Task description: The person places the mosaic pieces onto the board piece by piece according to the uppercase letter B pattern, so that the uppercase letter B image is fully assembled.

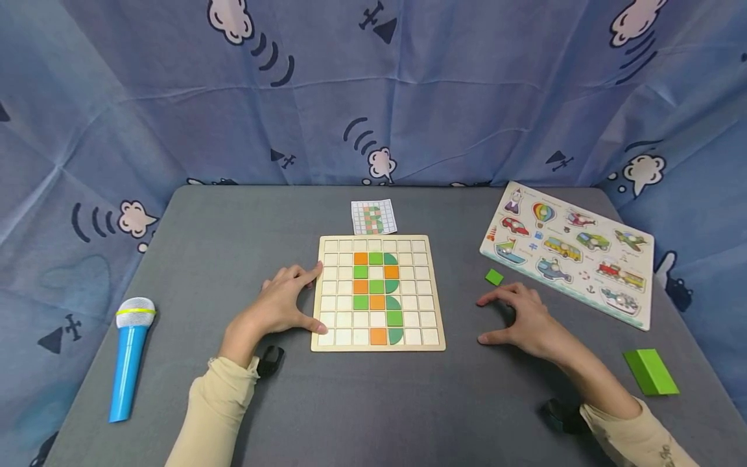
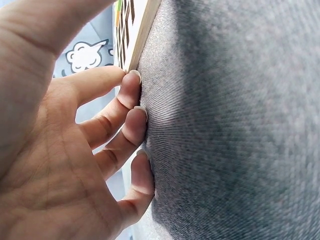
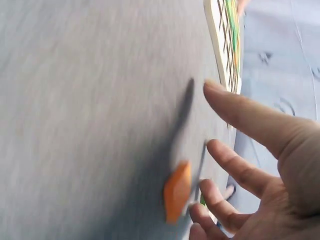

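A wooden grid board [image 1: 344, 246] lies mid-table, with orange and green squares and dark green quarter-round tiles set in its cells. My left hand [image 1: 280, 301] rests at its left edge, thumb on the lower left corner and index finger higher up. In the left wrist view, the fingertips [image 2: 135, 120] touch the cloth beside the board's edge. To the right of the board my right hand [image 1: 528, 321] hovers with thumb and fingers spread, holding nothing. An orange tile [image 3: 177, 192] shows under it in the right wrist view. A green square tile [image 1: 494, 277] lies just beyond the fingers.
A small pattern card [image 1: 374, 217] lies behind the board. At the back right is a vehicle picture puzzle [image 1: 566, 253]. A green block [image 1: 650, 371] sits at the right, and a blue toy microphone [image 1: 130, 363] lies at the left. A patterned curtain [image 1: 373, 91] hangs behind.
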